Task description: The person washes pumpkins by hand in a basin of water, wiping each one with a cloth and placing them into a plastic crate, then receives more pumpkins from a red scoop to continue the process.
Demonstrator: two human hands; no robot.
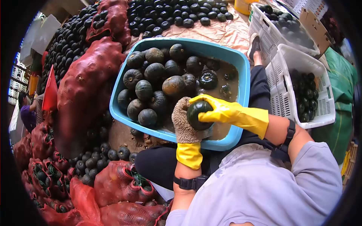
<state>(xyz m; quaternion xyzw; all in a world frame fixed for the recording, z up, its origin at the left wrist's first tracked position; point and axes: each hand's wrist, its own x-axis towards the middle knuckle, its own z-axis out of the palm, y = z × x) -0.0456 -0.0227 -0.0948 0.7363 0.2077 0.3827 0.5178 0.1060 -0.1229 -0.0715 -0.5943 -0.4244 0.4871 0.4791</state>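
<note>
A wet, dark green kabocha squash [198,115] is held between both hands above the near edge of a blue tub [246,77]. My left hand [183,118] wears a brown fuzzy washing mitt over a yellow rubber glove and is closed against the squash's left side. My right hand [220,110], in a long yellow rubber glove, grips the squash from the right, fingers curled over its top and side. Inside the tub, several dull squashes [154,71] are heaped at the left in murky water [226,71]. A shinier squash [208,79] floats at the right.
White plastic crates [281,75] with washed-looking squashes stand at the right. Red mesh sacks [88,75] crowd the left and lower left, with loose squashes [90,164] between them. More squashes [162,15] cover a sheet [226,28] beyond the tub.
</note>
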